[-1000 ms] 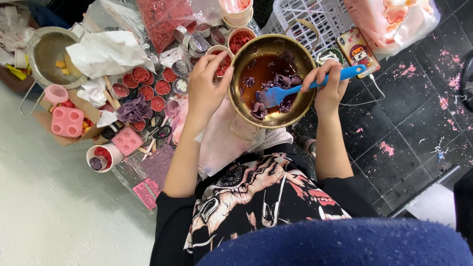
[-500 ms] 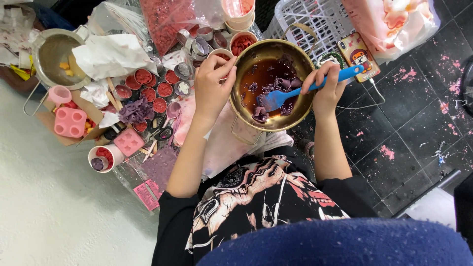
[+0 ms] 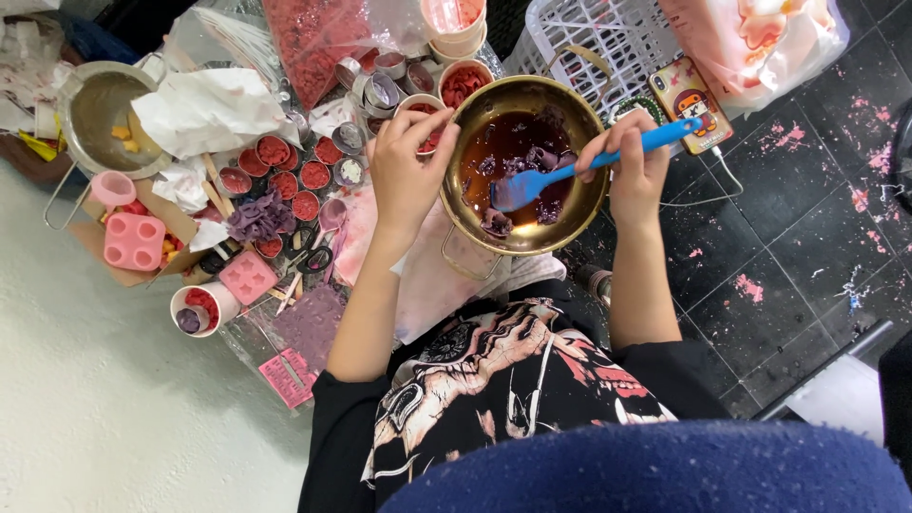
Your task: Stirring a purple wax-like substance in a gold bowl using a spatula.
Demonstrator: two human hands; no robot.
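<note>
A brass-coloured metal bowl (image 3: 560, 104) sits in front of me, holding dark red liquid with purple lumps. My left hand (image 3: 407, 171) grips the bowl's left rim. My right hand (image 3: 635, 161) is closed on the handle of a blue spatula (image 3: 570, 173), whose blade is down in the liquid near the bowl's middle. My forearms reach out from a black printed shirt at the bottom of the view.
Several small tins of red wax (image 3: 285, 171) and pink silicone moulds (image 3: 133, 239) crowd the left. A second metal pot (image 3: 90, 114) stands far left beside crumpled paper (image 3: 204, 109). A white basket (image 3: 589, 38) and a phone (image 3: 692, 100) lie behind the bowl. Paper cups (image 3: 201, 306) stand nearby.
The spatula blade has shifted within the liquid, stirring the purple lumps. My left hand has stayed on the rim, and the bowl has tilted slightly.
</note>
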